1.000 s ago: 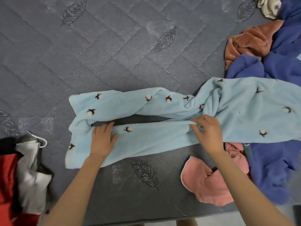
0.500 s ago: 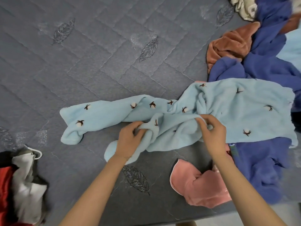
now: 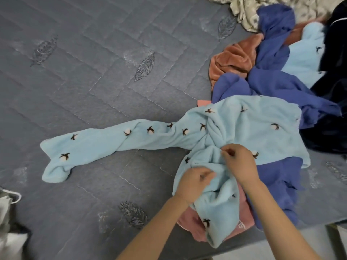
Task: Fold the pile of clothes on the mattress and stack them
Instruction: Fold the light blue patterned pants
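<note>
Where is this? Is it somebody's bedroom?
Probably a bedroom, though no walls show. The hands work on a bare grey quilted mattress with stitched leaves, and a jumble of clothes lies heaped on it, with light blue pyjamas spread out.

A grey quilted mattress, stitched with leaf shapes, is seen spread across the whole view. A light blue garment with small dark motifs is laid on it, one long leg stretched out to the left. A heap of clothes is piled at the right: a purple garment, a rust-brown one and a pink one near the front edge. White and dark clothes are bunched at the left edge.
</note>
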`<state>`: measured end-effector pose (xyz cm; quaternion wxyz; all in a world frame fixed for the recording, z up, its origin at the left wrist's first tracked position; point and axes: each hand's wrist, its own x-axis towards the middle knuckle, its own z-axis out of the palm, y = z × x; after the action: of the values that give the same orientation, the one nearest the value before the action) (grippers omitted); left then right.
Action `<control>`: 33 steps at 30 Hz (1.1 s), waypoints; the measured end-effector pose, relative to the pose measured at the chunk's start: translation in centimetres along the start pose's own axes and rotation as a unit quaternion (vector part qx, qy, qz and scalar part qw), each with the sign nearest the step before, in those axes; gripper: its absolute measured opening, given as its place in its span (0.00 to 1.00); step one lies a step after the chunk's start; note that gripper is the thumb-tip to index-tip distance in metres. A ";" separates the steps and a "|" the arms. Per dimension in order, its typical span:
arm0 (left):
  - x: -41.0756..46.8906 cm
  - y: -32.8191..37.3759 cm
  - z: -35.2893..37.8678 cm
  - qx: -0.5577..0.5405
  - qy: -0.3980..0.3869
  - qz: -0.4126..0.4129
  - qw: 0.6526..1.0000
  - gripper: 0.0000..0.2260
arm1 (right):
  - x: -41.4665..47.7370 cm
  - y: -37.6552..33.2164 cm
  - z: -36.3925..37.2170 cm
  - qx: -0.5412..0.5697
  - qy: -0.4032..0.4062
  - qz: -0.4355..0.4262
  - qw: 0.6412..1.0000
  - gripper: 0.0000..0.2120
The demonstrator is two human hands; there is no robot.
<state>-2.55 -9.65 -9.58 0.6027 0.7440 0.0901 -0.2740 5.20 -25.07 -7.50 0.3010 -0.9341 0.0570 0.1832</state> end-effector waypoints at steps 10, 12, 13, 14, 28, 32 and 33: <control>-0.8 -5.0 -14.2 0.200 0.233 0.030 0.951 0.10 | -0.2 -7.4 8.6 -0.013 0.029 -0.198 0.980 0.17; -1.5 -6.4 -16.6 0.263 0.273 0.046 0.924 0.12 | 0.1 -8.6 10.6 -0.057 0.015 -0.220 0.974 0.23; -1.9 -7.3 -17.9 0.283 0.291 0.059 0.912 0.13 | 0.3 -9.1 11.4 -0.079 0.006 -0.222 0.972 0.25; -2.4 -8.3 -19.4 0.306 0.308 0.072 0.898 0.15 | 0.5 -9.6 12.1 -0.099 0.003 -0.225 0.969 0.28; -10.3 -17.4 -33.2 0.311 0.430 -0.124 0.838 0.12 | 4.4 -12.6 13.9 -0.081 0.059 -0.203 0.974 0.10; -10.2 -12.8 -35.9 0.043 0.557 -0.016 0.829 0.03 | 5.5 -15.4 11.9 0.035 0.165 -0.213 0.962 0.10; -9.8 -11.8 -36.8 0.014 0.565 0.000 0.825 0.05 | 6.1 -16.1 11.5 0.046 0.184 -0.213 0.958 0.09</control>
<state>-5.16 30.16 -10.03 0.4356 0.7772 0.4110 0.1932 10.84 -5.26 -9.70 0.3602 -0.9272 -0.0810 -0.0628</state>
